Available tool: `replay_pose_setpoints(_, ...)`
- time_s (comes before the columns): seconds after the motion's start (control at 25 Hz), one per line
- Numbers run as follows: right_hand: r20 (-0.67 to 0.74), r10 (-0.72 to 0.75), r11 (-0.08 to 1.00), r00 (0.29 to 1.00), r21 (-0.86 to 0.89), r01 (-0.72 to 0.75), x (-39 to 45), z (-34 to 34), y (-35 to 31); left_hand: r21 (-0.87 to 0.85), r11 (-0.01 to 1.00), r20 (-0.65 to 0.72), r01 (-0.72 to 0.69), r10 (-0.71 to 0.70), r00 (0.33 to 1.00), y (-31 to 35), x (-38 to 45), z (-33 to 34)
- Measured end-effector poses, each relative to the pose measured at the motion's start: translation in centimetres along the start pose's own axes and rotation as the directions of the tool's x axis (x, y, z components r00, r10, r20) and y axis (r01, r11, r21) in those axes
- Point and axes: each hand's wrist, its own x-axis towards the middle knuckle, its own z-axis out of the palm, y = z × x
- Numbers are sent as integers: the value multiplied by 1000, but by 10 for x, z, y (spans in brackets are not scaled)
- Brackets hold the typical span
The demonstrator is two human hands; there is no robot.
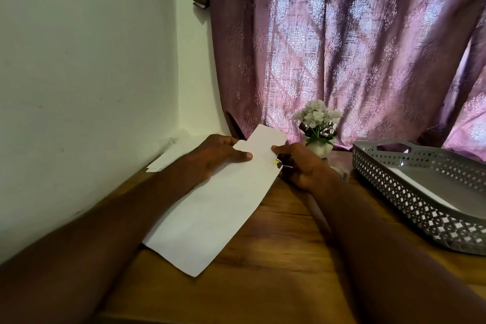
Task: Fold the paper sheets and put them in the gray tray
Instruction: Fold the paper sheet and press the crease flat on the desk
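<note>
A long white folded paper sheet lies tilted over the wooden table, its far end lifted. My left hand pinches the sheet's left edge near the top, thumb on the paper. On the opposite edge, my right hand grips the sheet, where a small yellow and black print shows. The gray tray, with perforated walls, stands at the right and holds white paper along its bottom. More white paper sheets lie by the wall behind my left hand.
A small white pot of pale flowers stands just behind my right hand. A purple patterned curtain hangs at the back, and a white wall closes off the left side. Bare wooden tabletop lies in front.
</note>
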Motion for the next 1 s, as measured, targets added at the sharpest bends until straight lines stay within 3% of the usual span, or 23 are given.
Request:
replay_pose_setpoints(0.28,-23,-22,989,999,146,25,2,-1,2,16,998,27,65,-65,998,5,-5,0)
replay_pose_setpoints(0.52,45,-19,999,999,43,17,4,-4,3,38,999,-15,12,-12,1000,5,-4,2)
replay_pose_setpoints(0.64,86,-19,996,996,92,11,3,-5,1,28,1000,3,10,-10,1000,6,-5,2)
replay_pose_setpoints(1.0,34,7,1000,999,-9,-6,1,-1,0,36,999,13,-9,9,1000,4,-3,3)
